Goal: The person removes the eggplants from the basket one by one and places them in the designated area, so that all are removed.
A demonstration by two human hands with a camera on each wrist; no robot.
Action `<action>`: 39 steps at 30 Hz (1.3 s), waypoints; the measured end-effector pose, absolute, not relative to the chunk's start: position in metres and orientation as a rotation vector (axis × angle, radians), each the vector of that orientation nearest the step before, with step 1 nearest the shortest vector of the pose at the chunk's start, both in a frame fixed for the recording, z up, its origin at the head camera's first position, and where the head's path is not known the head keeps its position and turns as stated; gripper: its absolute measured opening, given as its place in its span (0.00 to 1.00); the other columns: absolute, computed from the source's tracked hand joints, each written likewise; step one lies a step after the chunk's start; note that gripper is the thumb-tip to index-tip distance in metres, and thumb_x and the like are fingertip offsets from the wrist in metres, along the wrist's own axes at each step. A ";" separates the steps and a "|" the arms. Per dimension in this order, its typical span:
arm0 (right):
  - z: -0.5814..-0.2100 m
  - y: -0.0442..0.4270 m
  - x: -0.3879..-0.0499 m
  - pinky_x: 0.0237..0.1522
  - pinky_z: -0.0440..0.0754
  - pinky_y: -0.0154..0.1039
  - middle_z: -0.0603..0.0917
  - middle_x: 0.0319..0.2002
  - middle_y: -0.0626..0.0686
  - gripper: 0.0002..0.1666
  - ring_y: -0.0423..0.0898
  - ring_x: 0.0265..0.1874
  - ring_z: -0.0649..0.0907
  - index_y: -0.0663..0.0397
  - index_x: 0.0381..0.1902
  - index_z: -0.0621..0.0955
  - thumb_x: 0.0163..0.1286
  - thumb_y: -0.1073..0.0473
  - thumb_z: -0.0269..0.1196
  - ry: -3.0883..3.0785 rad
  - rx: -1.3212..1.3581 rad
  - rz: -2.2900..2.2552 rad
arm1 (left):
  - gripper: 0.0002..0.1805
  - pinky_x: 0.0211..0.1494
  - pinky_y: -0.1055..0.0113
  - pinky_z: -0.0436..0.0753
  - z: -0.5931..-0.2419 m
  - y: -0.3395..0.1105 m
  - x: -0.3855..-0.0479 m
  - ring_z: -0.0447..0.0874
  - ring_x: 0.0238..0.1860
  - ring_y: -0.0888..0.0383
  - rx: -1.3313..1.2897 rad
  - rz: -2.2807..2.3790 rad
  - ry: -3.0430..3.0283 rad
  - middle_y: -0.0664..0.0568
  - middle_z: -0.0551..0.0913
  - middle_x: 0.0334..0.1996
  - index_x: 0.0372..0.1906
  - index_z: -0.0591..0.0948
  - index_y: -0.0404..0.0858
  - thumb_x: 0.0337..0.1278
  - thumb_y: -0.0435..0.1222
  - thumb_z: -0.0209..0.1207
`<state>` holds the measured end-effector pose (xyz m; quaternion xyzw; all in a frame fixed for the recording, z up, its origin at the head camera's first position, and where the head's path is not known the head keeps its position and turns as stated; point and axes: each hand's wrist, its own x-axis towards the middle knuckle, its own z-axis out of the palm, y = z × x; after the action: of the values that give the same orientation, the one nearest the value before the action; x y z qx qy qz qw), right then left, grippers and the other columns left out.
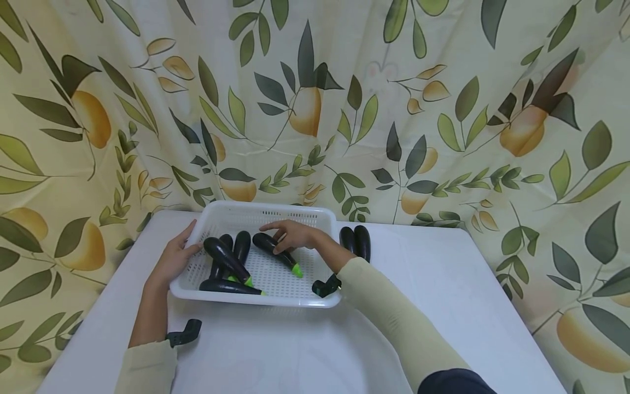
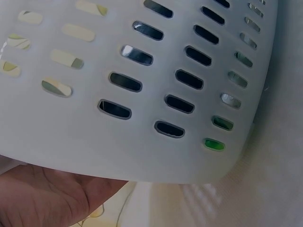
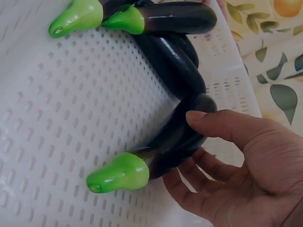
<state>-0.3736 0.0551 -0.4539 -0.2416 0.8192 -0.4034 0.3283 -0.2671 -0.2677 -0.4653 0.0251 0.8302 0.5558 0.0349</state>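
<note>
In the head view a white perforated basket holds several dark eggplants with green caps. My right hand is over the basket's middle and grips one eggplant; in the right wrist view the thumb of that hand lies on the dark body of the eggplant, with the fingers curled beneath it. At the basket's left end my left hand holds the rim. The left wrist view shows the palm under the basket's edge; its fingertips are hidden there.
Two more eggplants lie on the white table, just right of the basket. A curtain printed with fruit and leaves hangs behind the table. Other eggplants lie crossed together in the basket's left part.
</note>
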 end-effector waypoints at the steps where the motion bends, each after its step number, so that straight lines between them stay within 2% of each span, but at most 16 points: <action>1: -0.453 0.055 -0.373 0.53 0.87 0.46 0.75 0.68 0.65 0.44 0.54 0.60 0.81 0.44 0.80 0.71 0.69 0.70 0.70 2.143 -0.632 -1.065 | 0.38 0.63 0.34 0.78 -0.465 -0.268 -0.267 0.69 0.70 0.25 0.075 1.709 2.550 0.31 0.56 0.81 0.86 0.47 0.46 0.81 0.34 0.48; 11: -0.450 0.058 -0.374 0.53 0.87 0.49 0.74 0.68 0.65 0.43 0.57 0.62 0.80 0.46 0.78 0.72 0.68 0.68 0.70 2.127 -0.666 -1.225 | 0.38 0.62 0.35 0.79 -0.464 -0.268 -0.268 0.71 0.69 0.24 0.071 1.682 2.562 0.29 0.57 0.79 0.86 0.47 0.45 0.81 0.34 0.48; 21: -0.451 0.057 -0.376 0.53 0.87 0.50 0.74 0.69 0.64 0.42 0.57 0.68 0.75 0.45 0.79 0.72 0.68 0.67 0.70 2.103 -0.630 -1.344 | 0.38 0.61 0.36 0.80 -0.463 -0.269 -0.269 0.72 0.68 0.25 0.066 1.668 2.560 0.29 0.58 0.79 0.86 0.47 0.46 0.81 0.35 0.48; 34: -0.433 0.055 -0.373 0.56 0.86 0.53 0.78 0.64 0.63 0.42 0.55 0.58 0.83 0.48 0.79 0.72 0.70 0.70 0.69 2.079 -0.526 -1.420 | 0.38 0.63 0.34 0.78 -0.467 -0.271 -0.269 0.71 0.69 0.25 0.081 1.679 2.560 0.30 0.56 0.80 0.86 0.47 0.46 0.81 0.35 0.48; 39: -0.418 0.059 -0.369 0.58 0.85 0.54 0.76 0.65 0.64 0.42 0.55 0.59 0.82 0.49 0.79 0.71 0.70 0.70 0.69 2.078 -0.523 -1.432 | 0.38 0.64 0.34 0.77 -0.467 -0.271 -0.271 0.70 0.69 0.24 0.075 1.660 2.569 0.29 0.56 0.80 0.86 0.47 0.45 0.81 0.36 0.49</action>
<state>-0.3693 0.0595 -0.4180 -0.1950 0.7744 -0.5336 0.2784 -0.2711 -0.2707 -0.4674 0.0244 0.8390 0.5421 0.0408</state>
